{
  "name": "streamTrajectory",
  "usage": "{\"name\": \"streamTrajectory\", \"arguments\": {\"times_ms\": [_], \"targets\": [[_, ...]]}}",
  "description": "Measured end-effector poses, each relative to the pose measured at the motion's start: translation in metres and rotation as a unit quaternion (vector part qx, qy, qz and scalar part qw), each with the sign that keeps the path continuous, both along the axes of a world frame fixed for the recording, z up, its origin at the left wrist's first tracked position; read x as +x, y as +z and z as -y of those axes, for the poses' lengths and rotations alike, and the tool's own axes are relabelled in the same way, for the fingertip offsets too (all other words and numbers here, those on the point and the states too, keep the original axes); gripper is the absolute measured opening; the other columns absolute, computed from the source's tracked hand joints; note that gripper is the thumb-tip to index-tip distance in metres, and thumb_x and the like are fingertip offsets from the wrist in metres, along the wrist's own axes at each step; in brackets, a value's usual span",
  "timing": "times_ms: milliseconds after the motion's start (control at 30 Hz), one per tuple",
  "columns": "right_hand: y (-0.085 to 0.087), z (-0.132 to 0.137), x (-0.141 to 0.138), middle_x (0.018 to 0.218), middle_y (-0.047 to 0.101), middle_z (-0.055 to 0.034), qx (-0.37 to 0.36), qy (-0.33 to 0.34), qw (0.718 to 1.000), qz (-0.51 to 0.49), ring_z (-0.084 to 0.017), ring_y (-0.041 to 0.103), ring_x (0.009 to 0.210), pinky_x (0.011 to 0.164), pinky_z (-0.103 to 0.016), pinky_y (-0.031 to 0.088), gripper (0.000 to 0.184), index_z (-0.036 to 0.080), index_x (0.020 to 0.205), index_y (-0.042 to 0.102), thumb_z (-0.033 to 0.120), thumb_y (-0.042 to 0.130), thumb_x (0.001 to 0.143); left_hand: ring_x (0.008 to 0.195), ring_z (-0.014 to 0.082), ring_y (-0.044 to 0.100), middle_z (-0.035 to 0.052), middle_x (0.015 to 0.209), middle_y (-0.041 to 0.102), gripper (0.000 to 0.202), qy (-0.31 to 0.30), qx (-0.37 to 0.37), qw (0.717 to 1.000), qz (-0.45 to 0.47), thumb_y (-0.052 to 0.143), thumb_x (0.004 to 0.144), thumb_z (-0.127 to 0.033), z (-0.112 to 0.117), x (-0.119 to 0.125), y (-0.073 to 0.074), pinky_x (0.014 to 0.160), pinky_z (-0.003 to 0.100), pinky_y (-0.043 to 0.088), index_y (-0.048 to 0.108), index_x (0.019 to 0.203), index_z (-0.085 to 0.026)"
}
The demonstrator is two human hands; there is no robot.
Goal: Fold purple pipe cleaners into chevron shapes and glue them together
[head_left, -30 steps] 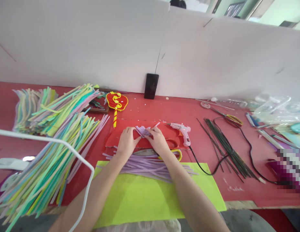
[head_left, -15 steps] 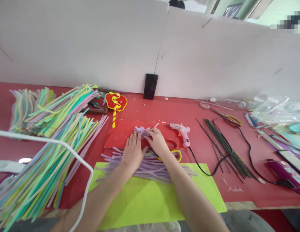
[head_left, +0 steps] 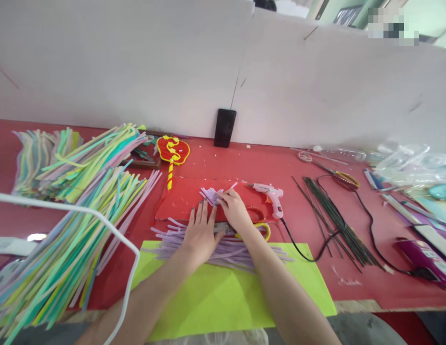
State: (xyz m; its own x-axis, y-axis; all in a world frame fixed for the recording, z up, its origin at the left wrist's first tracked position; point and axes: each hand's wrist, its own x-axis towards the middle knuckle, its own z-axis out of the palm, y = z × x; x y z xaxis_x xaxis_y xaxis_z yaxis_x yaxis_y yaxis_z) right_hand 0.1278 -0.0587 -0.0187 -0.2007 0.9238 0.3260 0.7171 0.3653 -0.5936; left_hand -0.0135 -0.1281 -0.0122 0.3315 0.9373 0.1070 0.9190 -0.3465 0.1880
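A small cluster of short purple pipe cleaners lies on a red board. My right hand is closed, fingertips and thumb pinched at the cluster's right end. My left hand lies open with its fingers spread, its tips just below the cluster. Under and beside my hands, long purple pipe cleaners are spread over a yellow-green sheet. Yellow-and-red-handled scissors lie partly hidden beneath my right wrist. A pink glue gun rests to the right of the hands.
Multicoloured pipe cleaner bundles cover the left side, crossed by a white bent tube. Behind the board are a red-and-yellow fan-shaped piece and an upright phone. At right lie dark green stems, more scissors and a black cord.
My left hand has drawn back a little toward me, off the purple cluster, and its fingers have spread. My right hand stays at the cluster, almost unmoved.
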Motion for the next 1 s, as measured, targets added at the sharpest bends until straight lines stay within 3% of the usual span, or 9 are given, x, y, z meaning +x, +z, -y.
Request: {"name": "streamTrajectory", "arguments": {"times_ms": [200,733,833,1000], "targets": [[-0.004,-0.002,0.0,0.094,0.058,-0.0073,0.002,-0.003,1.0,-0.019,-0.02,0.056,0.09,0.088,-0.035,0.048,0.029,0.023,0.11,0.067,0.021,0.049,0.087,0.138,0.0341,0.025,0.0199,0.147,0.034,0.06,-0.01,-0.01,1.0,-0.013,0.045,0.086,-0.046,-0.005,-0.002,0.005,0.109,0.055,0.023,0.04,0.137,-0.013],[0.0,-0.002,0.0,0.093,0.059,-0.0078,-0.007,-0.001,1.0,-0.014,-0.019,0.056,0.089,0.089,-0.035,0.047,0.03,0.022,0.11,0.067,0.021,0.048,0.087,0.137,0.0356,0.028,0.0233,0.146,0.033,0.06,-0.014,-0.028,0.999,-0.007,0.047,0.088,-0.04,-0.005,-0.001,0.014,0.108,0.056,0.027,0.037,0.138,-0.009],[0.001,-0.001,0.001,0.093,0.06,-0.0072,-0.005,0.002,1.0,-0.023,-0.019,0.056,0.088,0.087,-0.035,0.047,0.03,0.022,0.11,0.067,0.02,0.048,0.087,0.132,0.0336,0.038,0.0225,0.141,0.042,0.05,-0.009,-0.016,0.999,0.031,0.046,0.089,-0.033,-0.011,-0.004,0.019,0.106,0.053,0.032,0.041,0.133,-0.008],[0.005,0.0,0.004,0.091,0.062,-0.0071,0.006,-0.001,0.998,-0.066,-0.019,0.057,0.086,0.084,-0.033,0.047,0.032,0.022,0.11,0.067,0.017,0.047,0.087,0.107,0.0232,0.06,0.0122,0.118,0.059,0.035,0.024,0.044,0.987,0.151,0.049,0.087,-0.016,-0.029,-0.018,0.021,0.09,0.037,0.049,0.049,0.122,-0.017]]}}
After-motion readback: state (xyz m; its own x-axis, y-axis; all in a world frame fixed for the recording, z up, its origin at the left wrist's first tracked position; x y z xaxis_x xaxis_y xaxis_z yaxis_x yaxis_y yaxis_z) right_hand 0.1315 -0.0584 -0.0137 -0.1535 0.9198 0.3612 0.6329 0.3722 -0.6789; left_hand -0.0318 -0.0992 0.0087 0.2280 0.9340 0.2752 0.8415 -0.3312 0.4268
